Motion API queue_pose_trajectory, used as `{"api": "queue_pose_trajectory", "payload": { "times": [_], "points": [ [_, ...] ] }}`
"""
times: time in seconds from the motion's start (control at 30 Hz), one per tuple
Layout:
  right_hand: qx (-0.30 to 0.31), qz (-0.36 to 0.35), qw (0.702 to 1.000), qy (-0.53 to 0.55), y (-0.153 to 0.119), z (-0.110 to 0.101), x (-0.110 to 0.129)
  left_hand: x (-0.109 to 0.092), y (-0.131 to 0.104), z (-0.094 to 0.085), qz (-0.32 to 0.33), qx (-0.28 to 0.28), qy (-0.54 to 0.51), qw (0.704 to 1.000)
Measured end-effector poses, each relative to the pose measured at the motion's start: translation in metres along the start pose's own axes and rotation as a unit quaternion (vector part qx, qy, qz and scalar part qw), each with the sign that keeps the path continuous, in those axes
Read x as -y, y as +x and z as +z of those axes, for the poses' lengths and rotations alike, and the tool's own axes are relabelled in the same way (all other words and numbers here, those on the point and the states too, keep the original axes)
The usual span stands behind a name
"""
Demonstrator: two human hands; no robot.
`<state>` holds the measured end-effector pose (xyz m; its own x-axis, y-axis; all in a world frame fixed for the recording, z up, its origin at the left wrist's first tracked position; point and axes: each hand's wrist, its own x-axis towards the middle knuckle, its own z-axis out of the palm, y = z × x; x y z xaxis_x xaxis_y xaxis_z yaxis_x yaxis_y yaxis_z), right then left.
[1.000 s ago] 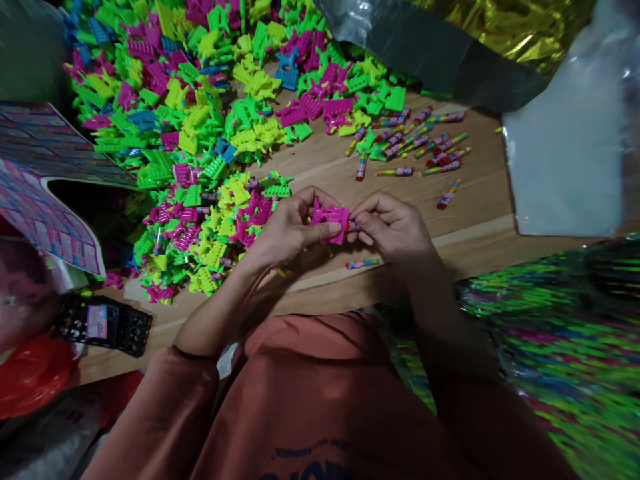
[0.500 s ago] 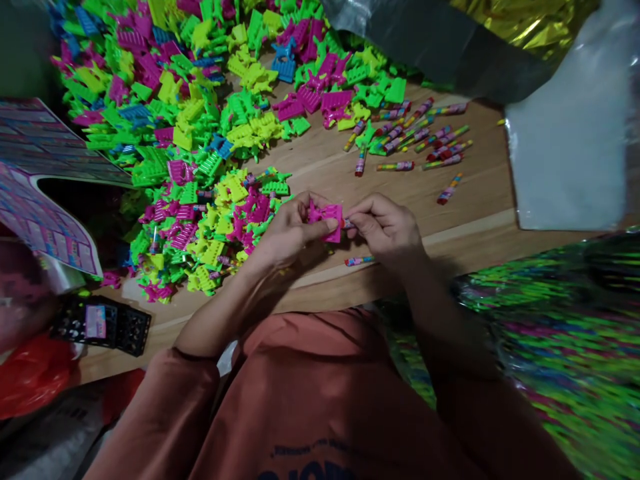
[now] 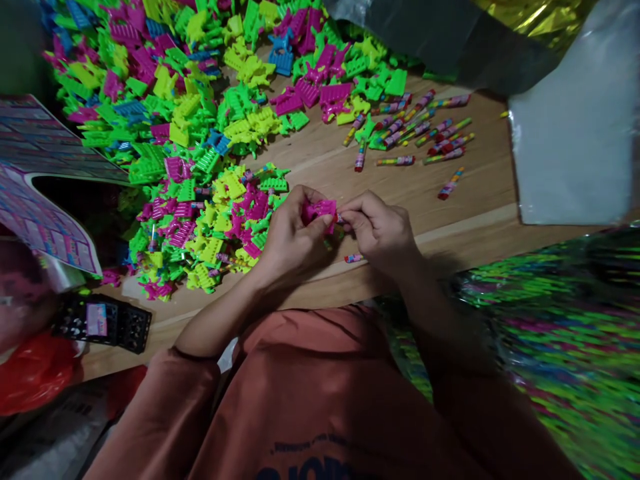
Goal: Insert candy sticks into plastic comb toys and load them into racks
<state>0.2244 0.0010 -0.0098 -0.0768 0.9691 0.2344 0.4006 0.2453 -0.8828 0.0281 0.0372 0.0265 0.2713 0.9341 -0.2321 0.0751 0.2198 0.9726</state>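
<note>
In left hand [image 3: 295, 230], magenta piece [image 3: 320, 211], seemingly glossy

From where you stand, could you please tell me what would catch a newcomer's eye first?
Probably the heap of neon plastic pieces, spread over the table's far left. Nearer, the left hand holds a magenta piece against a small tube in the right hand. Similar tubes lie scattered beyond the right hand.

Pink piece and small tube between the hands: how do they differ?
The pink piece is plain and broad; the small tube is printed and slimmer. The left hand holds the pink piece; the right hand pinches the small tube. Both are held close together over the wooden surface; I cannot tell whether they join.
</note>
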Motion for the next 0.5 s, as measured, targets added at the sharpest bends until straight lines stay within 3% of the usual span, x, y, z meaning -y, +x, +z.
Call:
{"api": "queue_pose_trajectory", "payload": {
  "times": [0.13, 0.27, 0.37, 0.5],
  "points": [
    [-0.005, -0.013, 1.000, -0.018, -0.003, 0.003, 0.001, 0.001, 0.001, 0.002, -0.037, 0.025, -0.045, 0.998],
    [-0.010, -0.016, 0.999, -0.044, -0.005, 0.004, 0.000, 0.006, -0.006, 0.007, 0.041, -0.025, 0.052, 0.997],
    [-0.016, -0.014, 0.999, -0.048, -0.006, 0.004, 0.001, 0.010, -0.009, 0.007, 0.077, -0.024, 0.107, 0.991],
    [-0.001, 0.007, 1.000, -0.011, -0.006, -0.001, 0.003, 0.009, -0.007, 0.005, 0.059, 0.001, 0.052, 0.997]
  ]
}}
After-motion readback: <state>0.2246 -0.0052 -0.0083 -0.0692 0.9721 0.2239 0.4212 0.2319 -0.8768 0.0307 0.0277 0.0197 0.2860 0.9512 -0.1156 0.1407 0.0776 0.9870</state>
